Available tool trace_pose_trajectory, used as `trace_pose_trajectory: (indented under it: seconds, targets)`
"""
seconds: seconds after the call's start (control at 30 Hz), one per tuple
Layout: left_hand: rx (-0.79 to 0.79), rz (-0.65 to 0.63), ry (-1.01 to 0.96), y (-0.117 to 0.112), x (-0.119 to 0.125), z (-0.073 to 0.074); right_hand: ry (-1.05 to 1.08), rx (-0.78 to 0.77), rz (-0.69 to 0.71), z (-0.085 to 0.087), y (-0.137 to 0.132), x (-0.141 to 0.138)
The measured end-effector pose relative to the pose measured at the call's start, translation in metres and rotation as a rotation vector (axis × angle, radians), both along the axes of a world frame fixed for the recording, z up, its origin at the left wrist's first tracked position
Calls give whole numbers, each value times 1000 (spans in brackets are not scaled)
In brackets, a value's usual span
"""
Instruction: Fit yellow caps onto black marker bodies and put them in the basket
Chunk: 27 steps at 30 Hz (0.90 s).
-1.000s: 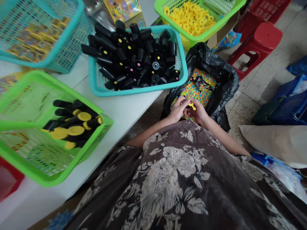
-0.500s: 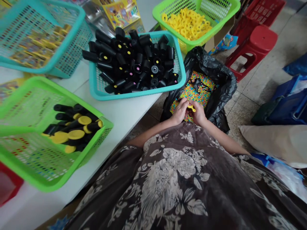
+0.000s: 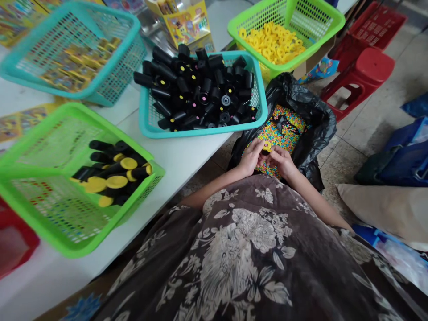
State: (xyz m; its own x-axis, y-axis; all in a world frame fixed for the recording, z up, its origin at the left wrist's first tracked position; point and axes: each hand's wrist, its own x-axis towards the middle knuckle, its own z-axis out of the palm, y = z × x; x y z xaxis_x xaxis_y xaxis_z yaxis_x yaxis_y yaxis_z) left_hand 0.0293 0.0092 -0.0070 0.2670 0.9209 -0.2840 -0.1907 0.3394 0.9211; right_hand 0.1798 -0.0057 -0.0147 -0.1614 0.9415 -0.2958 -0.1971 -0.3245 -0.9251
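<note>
Currently both hands work low, beyond the tabletop edge and over the lap. Left hand (image 3: 250,157) and right hand (image 3: 283,161) meet on a small yellow ring-shaped plastic piece (image 3: 266,146); the fingers of both are curled shut around it, thumbs on top. The piece sits between the fingertips, directly above the open black plastic bag (image 3: 314,116) of small multicoloured beads (image 3: 281,127) on the floor.

Step in hand, as I judge it: fitting or filling the piece at the bag's mouth (whether a dark part sits under the ring, I cannot tell). A next move would call for a steady two-handed pinch, kept level over the bag so that anything dropped falls back among the beads.

Edges and room:
- White tabletop (image 3: 180,156) to the person's left; its edge runs just beside the left forearm.
- Teal mesh basket (image 3: 200,132) of black plastic cylinders (image 3: 200,89) overhangs that edge slightly, near the bag's rim.
- Tilted green mesh basket (image 3: 67,249) holding yellow-capped black tubes (image 3: 113,171), farther along the tabletop, well apart from the hands.
- Second green mesh basket (image 3: 334,22) of yellow rings (image 3: 270,42) beyond the bag.
- Red plastic stool (image 3: 364,71) to the right, apart; bare tiled floor (image 3: 368,120) between it and the bag gives the right arm free swing.
</note>
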Motion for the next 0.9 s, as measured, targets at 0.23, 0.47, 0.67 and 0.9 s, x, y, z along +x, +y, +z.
trace_pose_trajectory:
  seconds: [0.23,0.47,0.67,0.9]
  targets:
    - [155,-53,25,-3,-3,-5,-89,-29,-112,3,2,-13]
    - [178,-148,80,1,-10,-11,-47,-103,-78,-2,1,-14]
    - [262,-29,220,-5,-58,19,-387,44,175,5,26,34]
    - [778,952,855,-42,-193,95,-1331,464,369,-12,60,28]
